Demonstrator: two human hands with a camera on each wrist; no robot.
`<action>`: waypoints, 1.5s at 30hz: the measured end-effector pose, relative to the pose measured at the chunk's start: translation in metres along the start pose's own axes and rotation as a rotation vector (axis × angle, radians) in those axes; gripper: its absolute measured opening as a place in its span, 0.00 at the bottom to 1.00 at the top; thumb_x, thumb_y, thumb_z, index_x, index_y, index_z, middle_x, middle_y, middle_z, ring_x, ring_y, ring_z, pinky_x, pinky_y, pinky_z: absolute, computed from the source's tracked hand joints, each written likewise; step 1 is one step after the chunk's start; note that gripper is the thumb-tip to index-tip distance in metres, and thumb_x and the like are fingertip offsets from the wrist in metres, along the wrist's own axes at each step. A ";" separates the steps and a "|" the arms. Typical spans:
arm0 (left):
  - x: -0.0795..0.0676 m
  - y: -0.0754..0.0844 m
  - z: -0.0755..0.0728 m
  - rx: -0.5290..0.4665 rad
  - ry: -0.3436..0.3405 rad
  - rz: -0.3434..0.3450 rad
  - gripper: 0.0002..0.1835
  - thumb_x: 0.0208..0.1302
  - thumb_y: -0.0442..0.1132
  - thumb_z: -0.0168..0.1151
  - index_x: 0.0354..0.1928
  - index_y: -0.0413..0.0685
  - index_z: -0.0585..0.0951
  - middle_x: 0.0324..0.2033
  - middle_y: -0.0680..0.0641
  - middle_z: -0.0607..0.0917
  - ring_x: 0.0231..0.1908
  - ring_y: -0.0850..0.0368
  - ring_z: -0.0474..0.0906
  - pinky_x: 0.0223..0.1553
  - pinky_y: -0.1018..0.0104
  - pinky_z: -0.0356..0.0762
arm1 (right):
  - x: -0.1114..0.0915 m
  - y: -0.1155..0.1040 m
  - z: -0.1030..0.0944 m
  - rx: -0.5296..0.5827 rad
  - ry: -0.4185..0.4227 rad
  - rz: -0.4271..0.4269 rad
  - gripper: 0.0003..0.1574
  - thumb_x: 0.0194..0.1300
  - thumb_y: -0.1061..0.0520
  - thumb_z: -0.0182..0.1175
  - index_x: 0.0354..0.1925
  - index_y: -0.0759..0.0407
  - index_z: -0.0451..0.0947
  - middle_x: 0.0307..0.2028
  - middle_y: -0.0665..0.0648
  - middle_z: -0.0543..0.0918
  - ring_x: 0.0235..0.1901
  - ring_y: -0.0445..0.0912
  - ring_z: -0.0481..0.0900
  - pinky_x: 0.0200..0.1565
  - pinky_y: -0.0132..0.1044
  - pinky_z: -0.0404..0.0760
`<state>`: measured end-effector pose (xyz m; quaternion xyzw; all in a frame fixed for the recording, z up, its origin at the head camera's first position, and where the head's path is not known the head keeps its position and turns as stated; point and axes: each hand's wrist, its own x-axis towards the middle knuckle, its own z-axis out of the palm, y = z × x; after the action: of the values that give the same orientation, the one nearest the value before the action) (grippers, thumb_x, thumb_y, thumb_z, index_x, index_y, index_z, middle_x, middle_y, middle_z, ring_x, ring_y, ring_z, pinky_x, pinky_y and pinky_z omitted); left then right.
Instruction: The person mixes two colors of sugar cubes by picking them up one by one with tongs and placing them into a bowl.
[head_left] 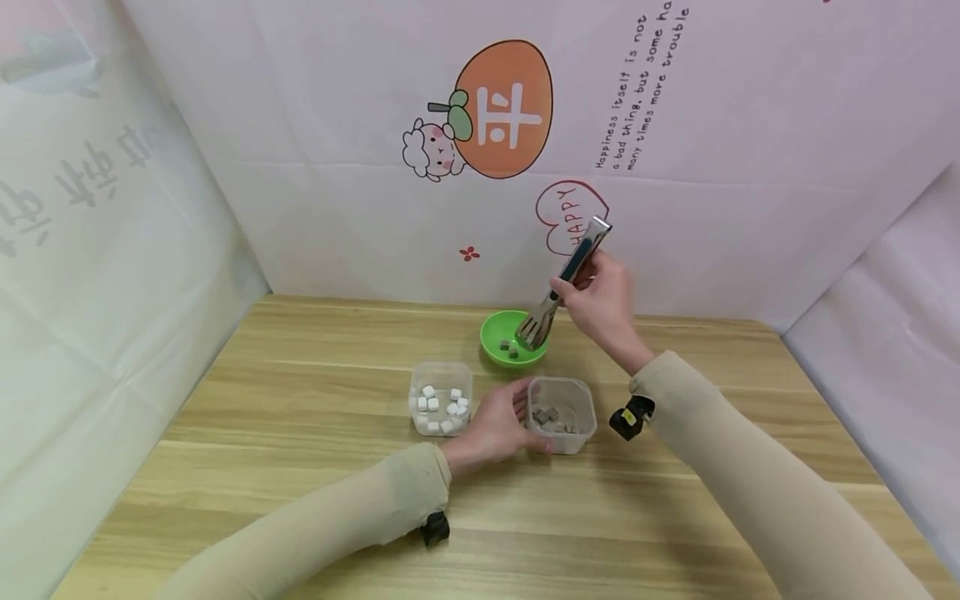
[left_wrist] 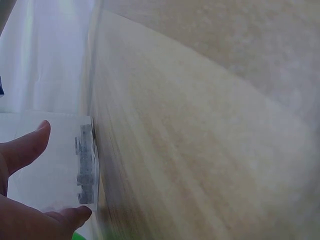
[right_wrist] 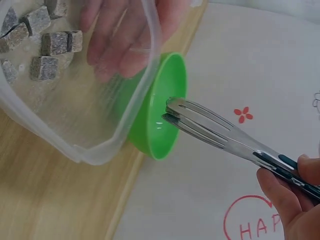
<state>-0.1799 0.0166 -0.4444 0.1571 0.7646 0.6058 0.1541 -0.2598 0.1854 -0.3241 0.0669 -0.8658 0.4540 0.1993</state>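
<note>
My right hand (head_left: 603,300) pinches a pair of metal tongs (head_left: 575,261) by the dark grips. The slotted tips point down into the green bowl (head_left: 491,350); whether something sits between them I cannot tell. A couple of grey cubes (head_left: 513,353) lie in the bowl. Nearer the body is a clear plastic container (head_left: 577,392) with several grey-brown cubes (right_wrist: 47,44) in it. Thumb and fingers spread, my left hand (head_left: 492,425) rests against this container's left side. Through the translucent wall its fingers (right_wrist: 117,37) look fairly straight.
Left of the left hand stands a second clear container (head_left: 442,371) with several white cubes (head_left: 433,404). All of it sits on a wood-grain table (head_left: 300,400). A printed cloth (head_left: 337,225) rises behind the table's far edge, close to the bowl.
</note>
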 end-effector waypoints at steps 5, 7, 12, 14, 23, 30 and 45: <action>-0.001 0.002 -0.001 0.007 -0.004 -0.003 0.56 0.44 0.25 0.85 0.77 0.36 0.65 0.72 0.38 0.74 0.71 0.44 0.71 0.72 0.59 0.70 | 0.001 0.005 0.010 -0.043 0.017 -0.013 0.11 0.67 0.64 0.72 0.42 0.65 0.78 0.33 0.61 0.85 0.31 0.51 0.81 0.29 0.32 0.80; -0.001 0.002 -0.001 0.005 -0.002 -0.003 0.56 0.44 0.25 0.85 0.77 0.36 0.65 0.72 0.38 0.74 0.71 0.44 0.71 0.72 0.59 0.70 | 0.002 0.007 0.013 -0.047 0.017 -0.022 0.11 0.67 0.64 0.72 0.42 0.65 0.78 0.33 0.61 0.85 0.31 0.51 0.81 0.30 0.33 0.79; -0.001 0.001 0.000 -0.030 -0.001 -0.002 0.56 0.43 0.24 0.84 0.77 0.34 0.65 0.72 0.38 0.74 0.71 0.43 0.71 0.72 0.58 0.70 | 0.004 0.013 0.017 -0.051 0.014 -0.058 0.10 0.67 0.66 0.71 0.42 0.66 0.78 0.33 0.62 0.84 0.30 0.51 0.80 0.30 0.35 0.78; -0.001 0.001 0.000 -0.040 -0.002 -0.001 0.56 0.43 0.23 0.84 0.76 0.33 0.65 0.72 0.37 0.74 0.71 0.43 0.71 0.72 0.58 0.70 | 0.004 0.016 0.018 -0.053 0.011 -0.066 0.10 0.66 0.66 0.71 0.41 0.67 0.78 0.32 0.62 0.84 0.30 0.51 0.79 0.30 0.36 0.78; -0.002 0.000 0.001 -0.030 -0.002 -0.009 0.56 0.43 0.23 0.84 0.76 0.33 0.65 0.71 0.37 0.75 0.71 0.43 0.72 0.72 0.58 0.70 | 0.002 0.018 0.017 -0.037 0.017 -0.059 0.11 0.67 0.66 0.70 0.43 0.66 0.77 0.33 0.62 0.84 0.31 0.51 0.79 0.30 0.36 0.78; -0.002 0.000 0.001 -0.030 -0.002 -0.001 0.55 0.43 0.23 0.84 0.76 0.33 0.66 0.71 0.37 0.75 0.70 0.43 0.72 0.72 0.59 0.70 | -0.001 0.009 0.004 -0.033 0.064 -0.077 0.13 0.66 0.65 0.72 0.44 0.66 0.78 0.34 0.62 0.85 0.31 0.50 0.81 0.28 0.28 0.78; -0.003 0.003 0.001 -0.016 0.005 -0.024 0.57 0.43 0.25 0.84 0.77 0.34 0.65 0.73 0.37 0.73 0.71 0.43 0.71 0.73 0.58 0.69 | -0.020 -0.025 -0.042 0.071 0.052 -0.114 0.21 0.65 0.63 0.74 0.53 0.68 0.80 0.41 0.61 0.86 0.36 0.47 0.83 0.38 0.25 0.85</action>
<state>-0.1771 0.0169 -0.4420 0.1452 0.7619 0.6104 0.1605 -0.2220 0.2036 -0.2923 0.1114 -0.8386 0.4738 0.2446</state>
